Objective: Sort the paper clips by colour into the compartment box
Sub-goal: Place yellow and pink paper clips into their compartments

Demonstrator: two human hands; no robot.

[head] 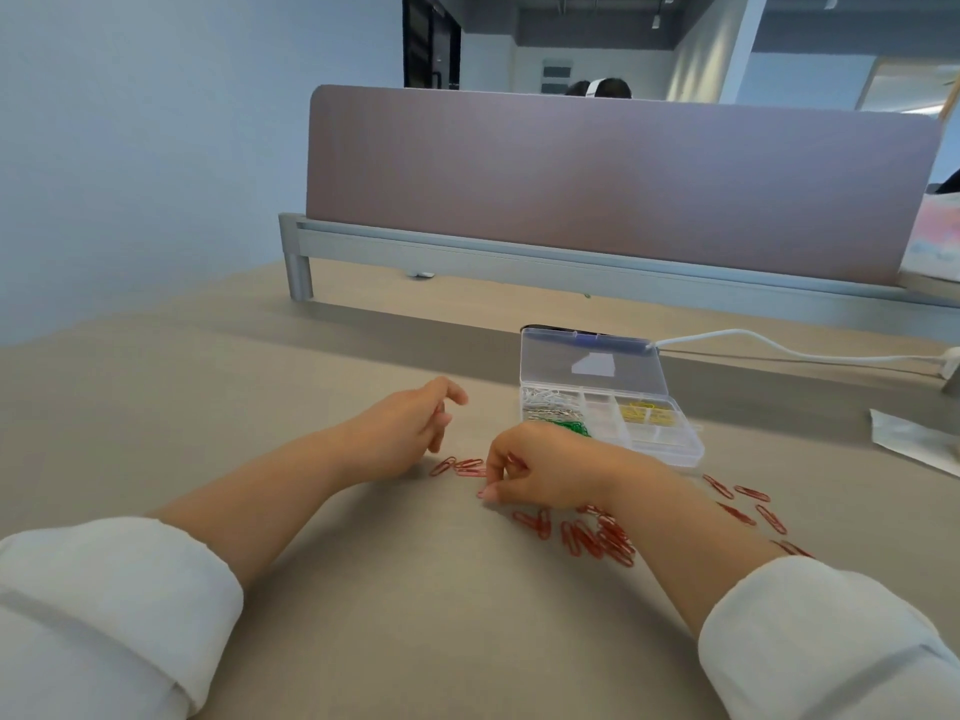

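the left grip (pixel 410 428) is loose and empty, near a few red clips (pixel 462 466) on the worktop (pixel 363 589). the right grip (pixel 540 470) pinches red clips, i think to gather a handful for the compartment box (pixel 675 452), open just behind it.

Open-plan office, mauve partition screen (pixel 618 184) on a metal rail (pixel 519 257) dividing the table (pixel 208 366), exposed ceiling ducts (pixel 587 2) beyond

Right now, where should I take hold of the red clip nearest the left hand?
Pinch its long sides from above, thumb and forefinger: the red clip lies flat on the table, probably too thin to grasp sideways. The left hand is closest.
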